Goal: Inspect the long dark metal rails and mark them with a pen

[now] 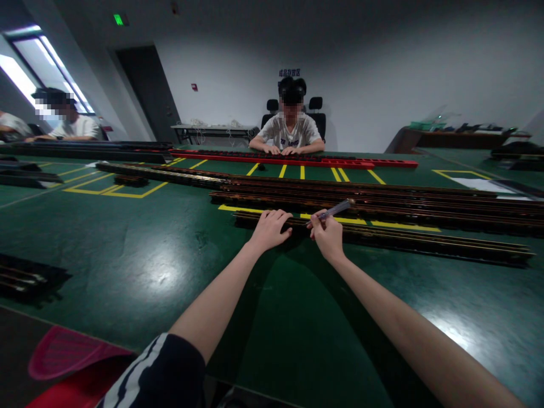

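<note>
A long dark strip with gold-coloured edges (425, 241) lies across the green table (170, 238) in front of me. My left hand (272, 228) rests on its left part, thumb apart from the fingers, which reach over the strip. In my right hand (327, 232) is a slim tool with a clear purplish handle (338, 209), pinched between thumb and fingers. The handle slants up to the right, and its lower tip points at the strip between my hands. Whether the tip touches the strip is too small to tell.
Beyond the strip lies a wide stack of similar dark strips (382, 201). A long red piece (369, 163) lies farther back, before a seated person's hands. More dark strips (29, 277) are at the left edge. A pink plastic object (68, 351) is at lower left.
</note>
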The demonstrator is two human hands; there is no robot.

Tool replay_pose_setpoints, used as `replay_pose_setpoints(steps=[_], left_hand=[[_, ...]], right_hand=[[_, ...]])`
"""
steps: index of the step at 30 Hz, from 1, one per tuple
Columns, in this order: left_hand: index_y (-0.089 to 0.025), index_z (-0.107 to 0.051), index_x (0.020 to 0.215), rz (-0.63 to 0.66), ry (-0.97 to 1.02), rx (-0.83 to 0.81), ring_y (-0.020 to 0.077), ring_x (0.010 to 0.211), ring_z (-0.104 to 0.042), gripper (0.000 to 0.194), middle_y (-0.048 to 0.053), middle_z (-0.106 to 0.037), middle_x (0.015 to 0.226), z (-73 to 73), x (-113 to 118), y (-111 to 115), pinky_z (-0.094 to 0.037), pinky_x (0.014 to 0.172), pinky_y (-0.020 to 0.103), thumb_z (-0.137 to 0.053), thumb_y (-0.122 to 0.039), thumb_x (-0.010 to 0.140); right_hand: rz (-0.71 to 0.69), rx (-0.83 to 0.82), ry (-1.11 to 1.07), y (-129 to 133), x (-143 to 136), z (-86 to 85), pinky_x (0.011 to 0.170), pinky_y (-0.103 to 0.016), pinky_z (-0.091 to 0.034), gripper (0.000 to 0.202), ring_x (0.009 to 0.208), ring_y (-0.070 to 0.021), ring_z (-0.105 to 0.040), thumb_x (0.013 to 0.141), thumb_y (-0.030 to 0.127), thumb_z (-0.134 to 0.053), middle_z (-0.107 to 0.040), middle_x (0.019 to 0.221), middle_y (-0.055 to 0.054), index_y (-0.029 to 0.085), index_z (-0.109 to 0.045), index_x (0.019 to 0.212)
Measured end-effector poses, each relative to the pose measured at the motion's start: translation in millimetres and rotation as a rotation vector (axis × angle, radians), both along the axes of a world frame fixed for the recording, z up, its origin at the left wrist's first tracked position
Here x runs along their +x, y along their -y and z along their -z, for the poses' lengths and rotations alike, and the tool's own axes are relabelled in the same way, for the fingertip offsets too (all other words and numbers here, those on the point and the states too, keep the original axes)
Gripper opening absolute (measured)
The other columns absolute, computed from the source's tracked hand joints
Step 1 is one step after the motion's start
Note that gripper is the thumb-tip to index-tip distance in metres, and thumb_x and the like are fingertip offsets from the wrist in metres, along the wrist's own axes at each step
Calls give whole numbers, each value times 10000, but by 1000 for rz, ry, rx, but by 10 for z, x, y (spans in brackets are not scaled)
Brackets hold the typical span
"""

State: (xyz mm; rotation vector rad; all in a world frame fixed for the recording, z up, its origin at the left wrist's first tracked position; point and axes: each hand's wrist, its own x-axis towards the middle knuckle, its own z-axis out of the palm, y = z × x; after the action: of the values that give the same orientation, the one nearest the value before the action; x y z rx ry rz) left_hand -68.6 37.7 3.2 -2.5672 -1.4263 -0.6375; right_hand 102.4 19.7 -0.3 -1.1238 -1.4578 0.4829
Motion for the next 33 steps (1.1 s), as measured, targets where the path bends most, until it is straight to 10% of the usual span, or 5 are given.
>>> replay_pose_setpoints(steps=[15, 33], left_hand=[[-180, -564, 1173, -4, -14, 6, 241, 1092, -553, 328, 82, -627, 1156, 14, -15, -11, -356, 979, 410, -487, -329, 891], [-201, -592, 1141, -41, 37, 8, 224, 1044, -567, 306, 63, -638, 1095, -4, 30, 13, -372, 977, 408, -485, -311, 877]], right_hand=[[-195, -74, 62, -29, 97, -81, 369, -243, -421, 470, 390, -125, -525, 782, 675, -514, -628, 599, -25, 206, -491, 767], [-70, 46, 234, 8, 228, -19, 429, -274, -411, 412, 406, -160, -538, 849, 573, -499, -588, 515, -24, 196, -567, 699]])
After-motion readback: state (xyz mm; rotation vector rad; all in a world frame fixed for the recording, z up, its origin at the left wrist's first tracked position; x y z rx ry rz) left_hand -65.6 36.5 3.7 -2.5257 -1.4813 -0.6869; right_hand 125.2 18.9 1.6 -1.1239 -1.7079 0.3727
